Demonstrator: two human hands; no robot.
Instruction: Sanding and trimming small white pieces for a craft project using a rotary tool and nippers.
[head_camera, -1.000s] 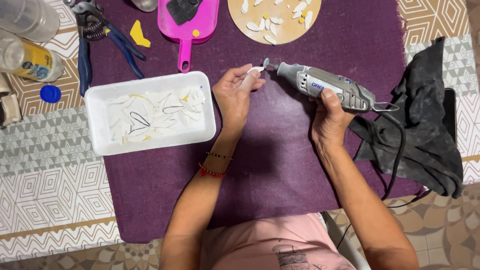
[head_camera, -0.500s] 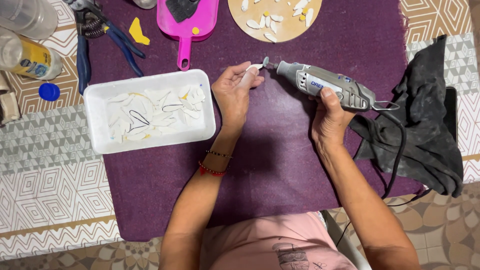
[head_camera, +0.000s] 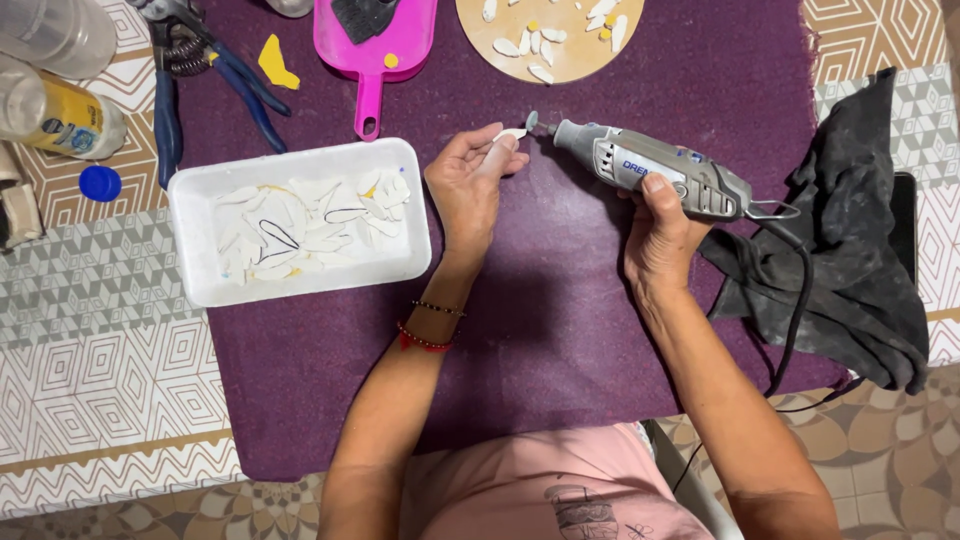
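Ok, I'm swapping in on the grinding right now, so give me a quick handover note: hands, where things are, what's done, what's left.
Left hand: pinches a small white piece at its fingertips, held up to the tool's tip.
Right hand: grips the grey corded rotary tool, bit right at the piece.
Things: white tray of white fragments at left; round wooden board with small pale pieces at top; dark cloth at right; blue pliers top left.
Done: judging by the board, several pieces look shaped.
Left: this piece, and probably the tray's fragments.

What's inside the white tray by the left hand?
The white tray holds overlapping flat white shards, some with dark lines or yellow. Whatever lies beneath them is covered.
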